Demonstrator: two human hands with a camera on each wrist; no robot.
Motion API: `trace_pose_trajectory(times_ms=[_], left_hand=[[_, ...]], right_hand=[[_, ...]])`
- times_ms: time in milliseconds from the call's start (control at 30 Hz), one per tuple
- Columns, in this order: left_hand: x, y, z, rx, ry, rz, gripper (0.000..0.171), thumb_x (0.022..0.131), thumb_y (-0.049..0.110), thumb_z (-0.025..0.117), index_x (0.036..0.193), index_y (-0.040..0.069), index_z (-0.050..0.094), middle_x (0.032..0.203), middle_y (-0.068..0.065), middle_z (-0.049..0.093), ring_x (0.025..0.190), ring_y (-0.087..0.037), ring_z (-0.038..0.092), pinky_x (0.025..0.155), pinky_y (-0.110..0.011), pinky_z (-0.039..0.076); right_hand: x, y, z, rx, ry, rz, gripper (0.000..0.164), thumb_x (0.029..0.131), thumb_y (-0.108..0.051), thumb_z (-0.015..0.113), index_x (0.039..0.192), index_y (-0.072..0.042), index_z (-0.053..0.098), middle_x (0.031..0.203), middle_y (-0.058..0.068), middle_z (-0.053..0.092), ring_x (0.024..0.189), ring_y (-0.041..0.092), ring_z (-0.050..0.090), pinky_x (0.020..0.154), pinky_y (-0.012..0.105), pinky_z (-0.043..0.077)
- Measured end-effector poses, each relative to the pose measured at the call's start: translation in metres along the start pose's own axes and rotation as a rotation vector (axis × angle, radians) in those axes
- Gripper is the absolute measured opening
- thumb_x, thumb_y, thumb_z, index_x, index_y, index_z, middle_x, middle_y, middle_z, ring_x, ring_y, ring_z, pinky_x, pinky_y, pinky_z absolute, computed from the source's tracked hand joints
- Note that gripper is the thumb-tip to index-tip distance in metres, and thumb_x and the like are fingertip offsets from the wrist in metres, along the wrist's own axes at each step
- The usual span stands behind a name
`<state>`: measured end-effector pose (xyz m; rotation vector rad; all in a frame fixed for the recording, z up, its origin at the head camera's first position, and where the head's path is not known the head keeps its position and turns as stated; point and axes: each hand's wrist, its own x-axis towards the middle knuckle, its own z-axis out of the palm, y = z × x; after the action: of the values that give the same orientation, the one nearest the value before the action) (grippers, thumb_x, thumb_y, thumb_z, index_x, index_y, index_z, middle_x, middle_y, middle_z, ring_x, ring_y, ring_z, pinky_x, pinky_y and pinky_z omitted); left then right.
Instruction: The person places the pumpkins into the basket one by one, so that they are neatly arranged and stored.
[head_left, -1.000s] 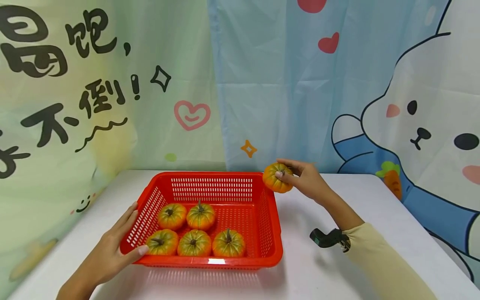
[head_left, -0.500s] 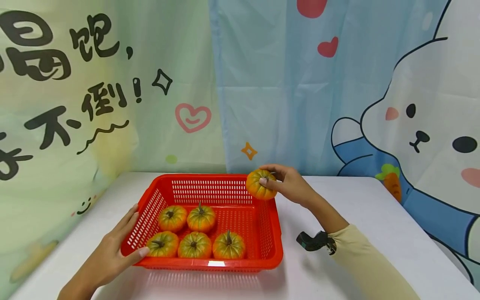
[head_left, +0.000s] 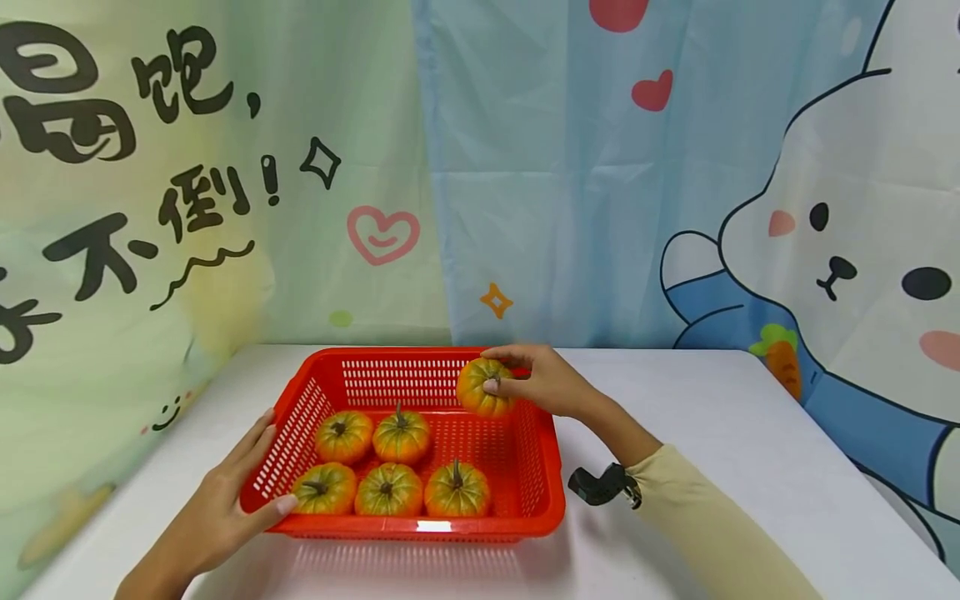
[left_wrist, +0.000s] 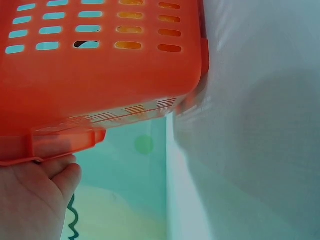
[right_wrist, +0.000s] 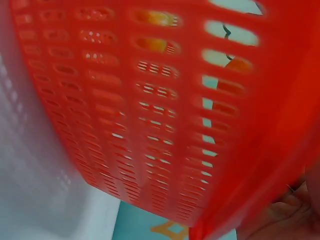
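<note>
A red perforated plastic basket (head_left: 352, 524) stands on the white table, with several small orange-green pumpkins (head_left: 389, 488) grouped in its left and front part. My left hand (head_left: 213, 512) holds the basket's left side, thumb over the front-left corner of the rim. In the left wrist view the fingers of my left hand (left_wrist: 37, 192) bend in beneath the rim. Over the back right of the basket, my right hand (head_left: 551, 381) grips another small pumpkin (head_left: 477, 388), thumb across its front. The basket wall (right_wrist: 150, 120) fills most of the right wrist view and hides that pumpkin.
The white table (head_left: 675, 433) extends to the right of the basket. Behind it hangs a printed curtain (head_left: 510, 208) with lettering, hearts and a cartoon animal. A small black device (head_left: 600, 486) sits on my right wrist, above the table.
My right hand has carried its pumpkin leftward and down, from beyond the basket's right rim to over its inside. The left hand and the basket stay in place.
</note>
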<state>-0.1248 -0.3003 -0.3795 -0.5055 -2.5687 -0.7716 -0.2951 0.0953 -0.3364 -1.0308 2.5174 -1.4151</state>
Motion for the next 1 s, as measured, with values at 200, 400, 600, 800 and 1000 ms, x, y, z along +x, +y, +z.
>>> trace_pose_trajectory(times_ms=[200, 400, 600, 800, 1000], left_hand=[[0.001, -0.001, 0.001, -0.007, 0.002, 0.004, 0.085, 0.080, 0.022, 0.075, 0.150, -0.001, 0.033, 0.157, -0.015, 0.026, 0.138, -0.001, 0.019, 0.097, -0.004, 0.017], [0.000, -0.001, 0.001, -0.002, 0.005, 0.010, 0.085, 0.080, 0.022, 0.075, 0.149, -0.002, 0.033, 0.156, -0.016, 0.027, 0.138, 0.002, 0.018, 0.097, -0.004, 0.017], [0.000, -0.001, 0.001, 0.000, 0.004, 0.008, 0.085, 0.080, 0.021, 0.075, 0.150, -0.002, 0.031, 0.157, -0.015, 0.025, 0.137, 0.002, 0.019, 0.097, -0.004, 0.018], [0.000, 0.000, 0.001, 0.003, 0.005, 0.010, 0.085, 0.080, 0.022, 0.075, 0.150, -0.002, 0.032, 0.157, -0.015, 0.026, 0.136, 0.003, 0.019, 0.097, -0.004, 0.018], [0.001, 0.001, 0.000, 0.001, 0.009, 0.011, 0.085, 0.080, 0.021, 0.075, 0.149, -0.002, 0.032, 0.157, -0.015, 0.026, 0.136, 0.002, 0.020, 0.097, -0.004, 0.018]], right_hand=[[0.000, 0.004, 0.009, -0.048, -0.020, -0.038, 0.047, 0.086, -0.030, 0.075, 0.128, -0.012, 0.065, 0.118, 0.003, 0.065, 0.106, 0.019, 0.058, 0.085, 0.035, 0.050], [0.007, 0.001, 0.016, -0.037, -0.083, -0.054, 0.050, 0.088, -0.029, 0.074, 0.131, -0.008, 0.062, 0.115, 0.002, 0.066, 0.097, 0.015, 0.061, 0.078, 0.031, 0.052], [0.012, -0.007, 0.023, -0.146, -0.193, -0.052, 0.046, 0.089, -0.029, 0.073, 0.131, -0.013, 0.063, 0.115, -0.004, 0.066, 0.097, 0.012, 0.060, 0.081, 0.029, 0.049], [0.017, -0.009, 0.029, -0.178, -0.249, -0.017, 0.048, 0.086, -0.033, 0.074, 0.129, -0.013, 0.065, 0.119, -0.004, 0.066, 0.106, 0.011, 0.059, 0.090, 0.030, 0.047], [0.022, -0.011, 0.032, -0.233, -0.315, -0.026, 0.047, 0.085, -0.032, 0.076, 0.125, -0.010, 0.067, 0.112, -0.004, 0.068, 0.099, 0.010, 0.059, 0.086, 0.029, 0.048]])
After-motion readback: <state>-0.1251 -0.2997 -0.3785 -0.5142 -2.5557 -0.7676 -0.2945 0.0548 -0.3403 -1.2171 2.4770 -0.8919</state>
